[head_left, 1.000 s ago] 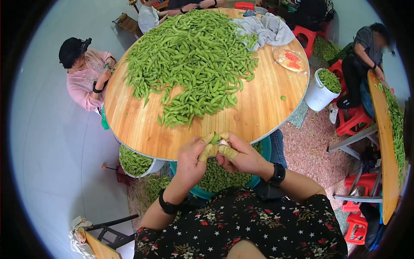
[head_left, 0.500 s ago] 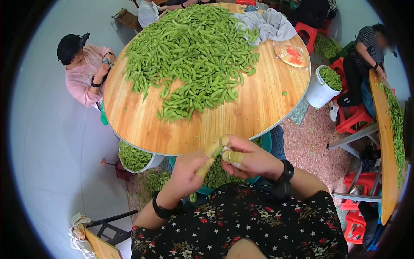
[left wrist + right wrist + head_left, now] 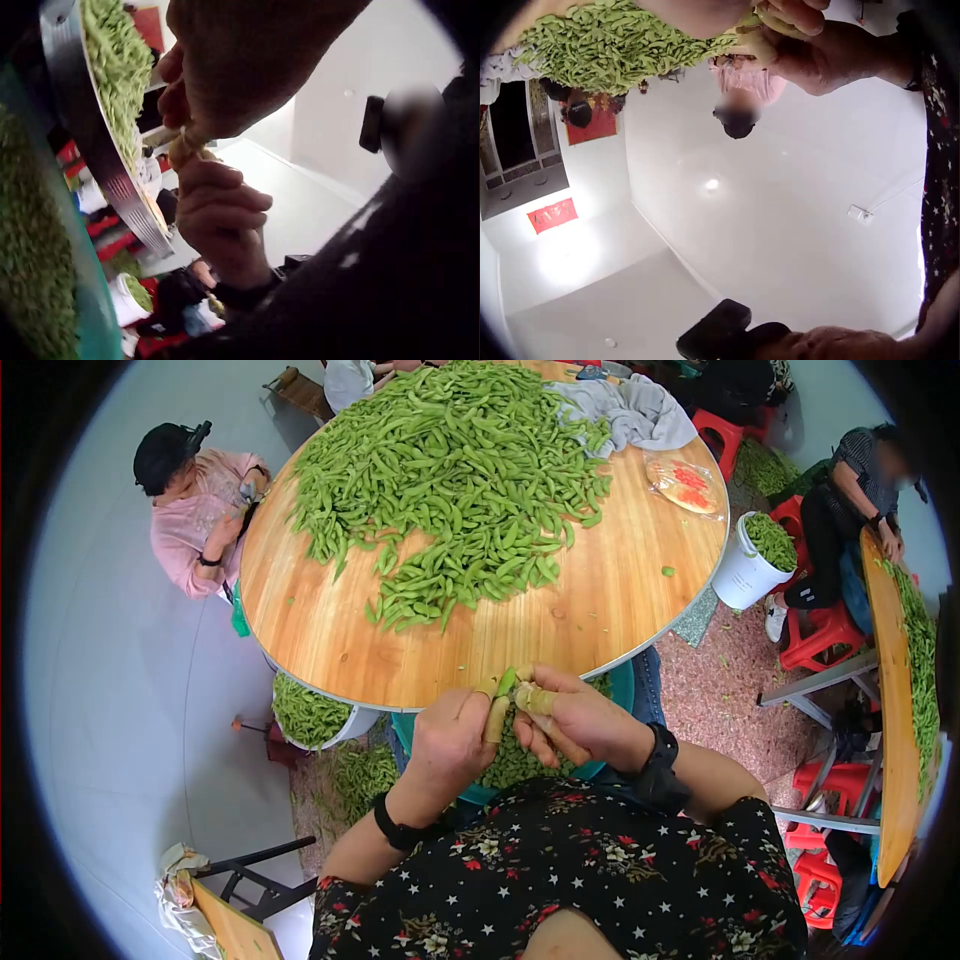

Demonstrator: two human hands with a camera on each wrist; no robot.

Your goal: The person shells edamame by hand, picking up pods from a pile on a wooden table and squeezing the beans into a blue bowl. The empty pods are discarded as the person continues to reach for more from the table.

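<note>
Just past the near table edge, both hands meet over a green soybean pod point(image 3: 507, 682). The left hand point(image 3: 450, 742) pinches the pod between thumb and forefinger, and its tip sticks up. The right hand point(image 3: 585, 722) grips the pod's other side with thumb and forefinger, its other fingers loosely bent. Yellowish tape wraps the thumbs and forefingers. Below the hands is a teal basin point(image 3: 622, 695) of shelled green beans point(image 3: 520, 760), partly hidden by the hands. The left wrist view shows the right hand point(image 3: 221, 214) close against the left, the pod hidden there.
A big heap of pods point(image 3: 450, 490) covers much of the round wooden table point(image 3: 640, 580). A grey cloth point(image 3: 640, 415) and a bagged item point(image 3: 687, 485) lie at right. White buckets of pods point(image 3: 752, 565) flank the table. A person in pink point(image 3: 205, 510) sits left, another point(image 3: 860, 490) right.
The hands were pressed closer together half a second ago, largely covering the pod; now its tip shows above the fingers. A small green piece below the left hand is out of view.
</note>
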